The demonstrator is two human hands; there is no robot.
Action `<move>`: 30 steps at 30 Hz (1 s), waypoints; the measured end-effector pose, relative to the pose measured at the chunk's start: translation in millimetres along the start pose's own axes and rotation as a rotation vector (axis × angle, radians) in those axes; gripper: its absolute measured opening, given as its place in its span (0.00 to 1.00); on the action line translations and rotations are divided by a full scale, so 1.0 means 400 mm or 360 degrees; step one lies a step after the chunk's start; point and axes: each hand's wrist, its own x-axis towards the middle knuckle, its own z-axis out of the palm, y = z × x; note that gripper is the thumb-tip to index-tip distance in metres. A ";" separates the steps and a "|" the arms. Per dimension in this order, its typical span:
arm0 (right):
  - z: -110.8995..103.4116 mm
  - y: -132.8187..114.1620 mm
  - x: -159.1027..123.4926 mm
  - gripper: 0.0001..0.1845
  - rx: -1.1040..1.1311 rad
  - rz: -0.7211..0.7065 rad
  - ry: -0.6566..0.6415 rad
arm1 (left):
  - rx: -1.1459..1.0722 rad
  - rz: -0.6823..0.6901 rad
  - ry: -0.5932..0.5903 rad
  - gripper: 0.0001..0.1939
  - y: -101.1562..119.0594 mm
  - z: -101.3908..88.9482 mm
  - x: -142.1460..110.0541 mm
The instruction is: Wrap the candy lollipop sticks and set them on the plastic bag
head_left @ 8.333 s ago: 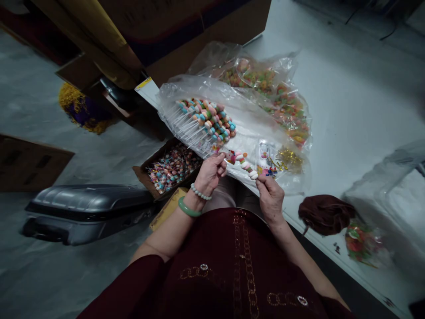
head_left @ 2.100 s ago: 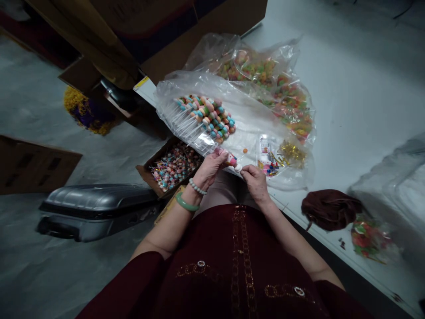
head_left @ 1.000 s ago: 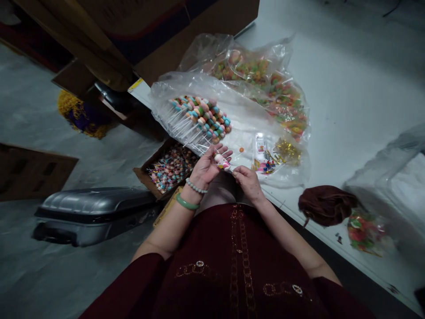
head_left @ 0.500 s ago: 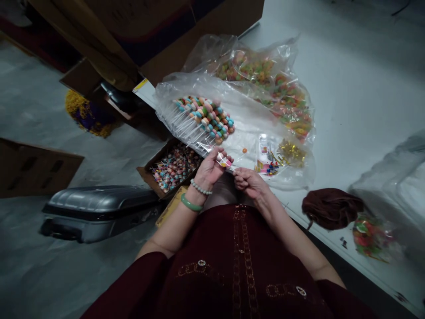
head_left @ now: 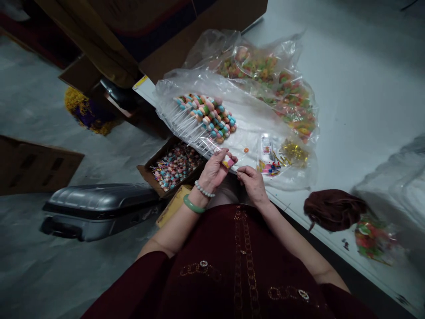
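Note:
My left hand [head_left: 214,172], wearing a beaded bracelet and a green bangle, is closed round a small clear plastic bag [head_left: 228,161] with a yellow and pink print. The bag's clear end reaches up to the left past my fingers. My right hand [head_left: 253,185] pinches the bag's lower right end, where something thin and white shows; its kind is hard to make out. Just beyond lie several candy skewers [head_left: 212,116], coloured beads on white sticks. To the right are a flat printed packet [head_left: 266,148] and a heap of gold twist ties [head_left: 294,153].
Clear bags of colourful ring-shaped candy [head_left: 292,95] lie behind on the white table [head_left: 348,93]. A carton of wrapped sweets [head_left: 174,166] stands below the table edge at left, beside a grey suitcase [head_left: 99,204]. A brown cloth bundle [head_left: 334,209] lies at right.
My right hand has turned and its fingers have shifted slightly along the bag's end. My left hand still holds the bag, whose printed part now shows more. The whole view has shifted slightly.

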 end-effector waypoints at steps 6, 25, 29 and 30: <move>-0.002 -0.012 0.004 0.22 -0.0457 -0.0477 0.0194 | 0.0225 -0.0141 -0.0069 0.10 -0.053 0.005 -0.010; -0.048 0.040 -0.015 0.19 -0.1474 -0.1052 0.0173 | 0.0543 -0.0274 -0.0205 0.14 -0.077 -0.043 -0.045; -0.043 0.044 -0.025 0.19 -0.1591 -0.1199 0.0168 | 0.0376 -0.0425 -0.0156 0.14 -0.058 -0.050 -0.045; -0.039 0.045 -0.030 0.19 -0.1614 -0.1233 0.0158 | 0.0385 -0.0379 -0.0077 0.14 -0.059 -0.051 -0.044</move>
